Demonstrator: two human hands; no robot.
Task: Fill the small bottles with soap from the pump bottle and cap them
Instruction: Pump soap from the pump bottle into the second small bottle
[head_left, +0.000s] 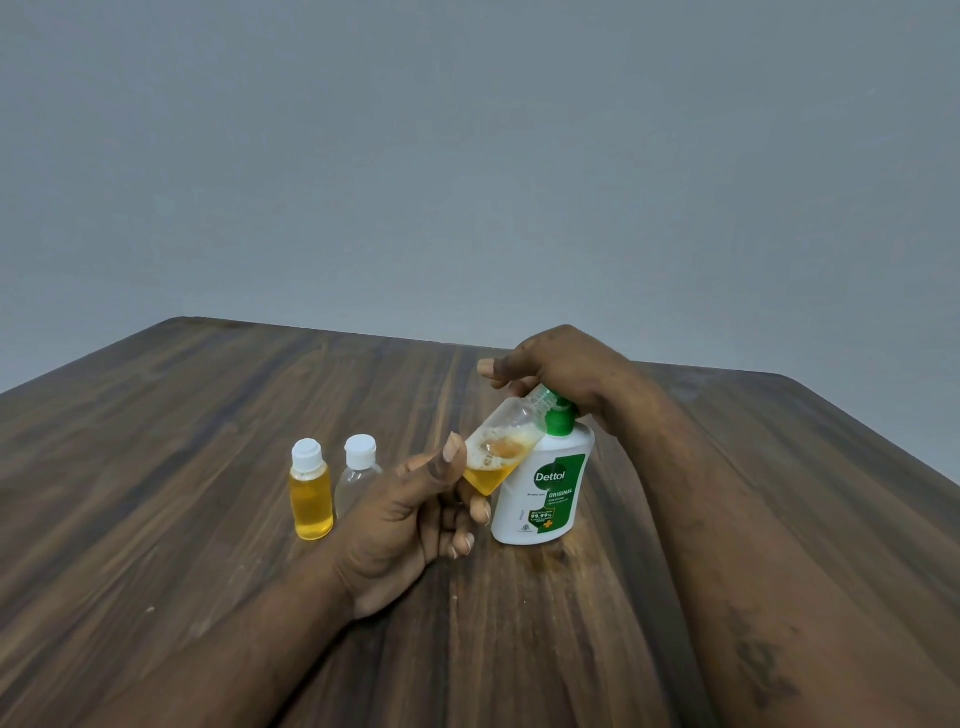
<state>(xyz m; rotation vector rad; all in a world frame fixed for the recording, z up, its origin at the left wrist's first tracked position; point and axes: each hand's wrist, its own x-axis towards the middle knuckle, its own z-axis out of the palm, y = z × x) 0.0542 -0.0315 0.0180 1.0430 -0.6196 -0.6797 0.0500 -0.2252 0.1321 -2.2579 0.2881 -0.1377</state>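
A white pump bottle with a green pump stands at the middle of the wooden table. My right hand rests on top of its pump head. My left hand holds a small clear uncapped bottle tilted, its mouth up against the pump nozzle. Amber soap with foam fills its lower part. To the left stand two capped small bottles: one full of amber soap, and a clear one that looks empty and is partly hidden by my left hand.
A plain grey wall rises behind the table's far edge. A wet-looking smear lies on the wood in front of the pump bottle. The cap of the held bottle is not in view.
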